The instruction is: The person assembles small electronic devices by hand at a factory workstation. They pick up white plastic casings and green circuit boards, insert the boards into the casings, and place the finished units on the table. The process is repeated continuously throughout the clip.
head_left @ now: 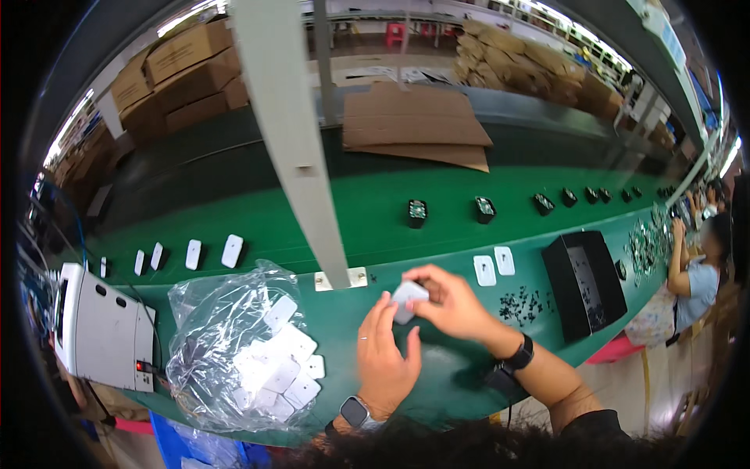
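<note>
My right hand [449,301] pinches a small rounded white-topped casing [408,301] between thumb and fingers, above the green bench. Close to its left side, my left hand [387,348] is open, its fingers stretched up and its thumb apart; whether the fingertips touch the casing I cannot tell. Left of my hands, a clear plastic bag [211,344] spills a pile of flat white covers [285,367]. Two white covers [484,270] lie to the right, beyond scattered small black parts [522,306].
A black open box [558,285] stands at the right, before a heap of small green parts [648,242] and a seated person [695,266]. Black casings with circuit boards [417,213] and white-topped casings [232,251] line the green belt [367,187]. A post [301,156] rises ahead; a white machine [101,328] stands left.
</note>
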`<state>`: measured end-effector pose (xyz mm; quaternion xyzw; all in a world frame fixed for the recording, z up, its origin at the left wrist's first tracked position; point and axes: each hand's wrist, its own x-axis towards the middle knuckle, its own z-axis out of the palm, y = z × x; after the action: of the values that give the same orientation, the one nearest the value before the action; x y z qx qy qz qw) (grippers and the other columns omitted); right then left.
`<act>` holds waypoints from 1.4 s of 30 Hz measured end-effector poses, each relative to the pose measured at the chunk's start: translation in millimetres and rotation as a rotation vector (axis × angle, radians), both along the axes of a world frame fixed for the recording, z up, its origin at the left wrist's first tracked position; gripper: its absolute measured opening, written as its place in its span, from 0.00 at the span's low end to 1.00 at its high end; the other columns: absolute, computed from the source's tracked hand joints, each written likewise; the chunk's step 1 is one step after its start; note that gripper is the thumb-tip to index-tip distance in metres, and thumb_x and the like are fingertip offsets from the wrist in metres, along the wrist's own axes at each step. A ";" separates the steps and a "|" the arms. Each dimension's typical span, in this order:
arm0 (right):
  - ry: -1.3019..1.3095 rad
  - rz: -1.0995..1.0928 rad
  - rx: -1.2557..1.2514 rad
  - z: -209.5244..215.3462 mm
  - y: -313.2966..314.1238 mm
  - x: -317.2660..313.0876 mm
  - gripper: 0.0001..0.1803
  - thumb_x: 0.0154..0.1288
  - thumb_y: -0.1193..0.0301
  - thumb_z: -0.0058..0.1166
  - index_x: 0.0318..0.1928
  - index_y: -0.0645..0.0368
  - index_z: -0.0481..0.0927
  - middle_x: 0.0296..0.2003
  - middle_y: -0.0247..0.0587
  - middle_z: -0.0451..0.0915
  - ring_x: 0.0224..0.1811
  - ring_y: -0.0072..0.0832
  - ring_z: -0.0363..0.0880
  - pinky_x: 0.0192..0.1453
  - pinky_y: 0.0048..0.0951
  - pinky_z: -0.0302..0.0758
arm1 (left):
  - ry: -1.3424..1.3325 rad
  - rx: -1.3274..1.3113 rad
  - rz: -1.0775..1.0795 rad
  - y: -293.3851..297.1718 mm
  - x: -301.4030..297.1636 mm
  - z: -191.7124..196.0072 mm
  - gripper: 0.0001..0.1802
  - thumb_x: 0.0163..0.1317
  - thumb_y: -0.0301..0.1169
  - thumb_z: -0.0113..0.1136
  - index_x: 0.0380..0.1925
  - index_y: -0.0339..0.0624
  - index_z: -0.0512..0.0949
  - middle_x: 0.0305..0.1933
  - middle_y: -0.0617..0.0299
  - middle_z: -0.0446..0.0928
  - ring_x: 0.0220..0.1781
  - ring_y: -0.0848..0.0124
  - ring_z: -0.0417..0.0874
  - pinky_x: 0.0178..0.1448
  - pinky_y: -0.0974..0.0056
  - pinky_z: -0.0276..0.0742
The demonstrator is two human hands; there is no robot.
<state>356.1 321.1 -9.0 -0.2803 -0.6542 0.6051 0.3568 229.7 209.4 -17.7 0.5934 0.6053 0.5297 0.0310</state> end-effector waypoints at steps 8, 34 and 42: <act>-0.626 0.153 0.357 -0.4 151.9 -102.4 0.21 0.61 0.69 0.65 0.54 0.63 0.81 0.47 0.54 0.85 0.48 0.38 0.85 0.53 0.38 0.79 | -0.079 0.036 -0.031 0.6 -6.2 1.5 0.29 0.55 0.23 0.66 0.58 0.30 0.70 0.68 0.39 0.62 0.64 0.44 0.72 0.67 0.48 0.71; -0.583 0.039 0.591 32.2 37.9 64.4 0.06 0.56 0.72 0.60 0.33 0.61 0.84 0.26 0.41 0.81 0.27 0.37 0.80 0.34 0.36 0.77 | 0.298 -0.787 0.504 -30.6 -118.5 8.6 0.38 0.37 0.38 0.81 0.51 0.36 0.77 0.52 0.44 0.78 0.58 0.45 0.74 0.63 0.46 0.68; -0.757 0.391 0.546 8.2 27.6 65.8 0.08 0.53 0.74 0.58 0.34 0.61 0.85 0.30 0.45 0.84 0.31 0.42 0.84 0.38 0.40 0.79 | -0.448 -0.095 0.008 0.7 -75.3 18.8 0.31 0.57 0.27 0.64 0.63 0.35 0.69 0.58 0.43 0.76 0.54 0.52 0.79 0.59 0.52 0.76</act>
<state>421.9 348.7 -0.8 -0.2487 -0.9124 0.3232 0.0350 154.4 210.0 1.0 0.4563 0.6099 0.6193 0.1904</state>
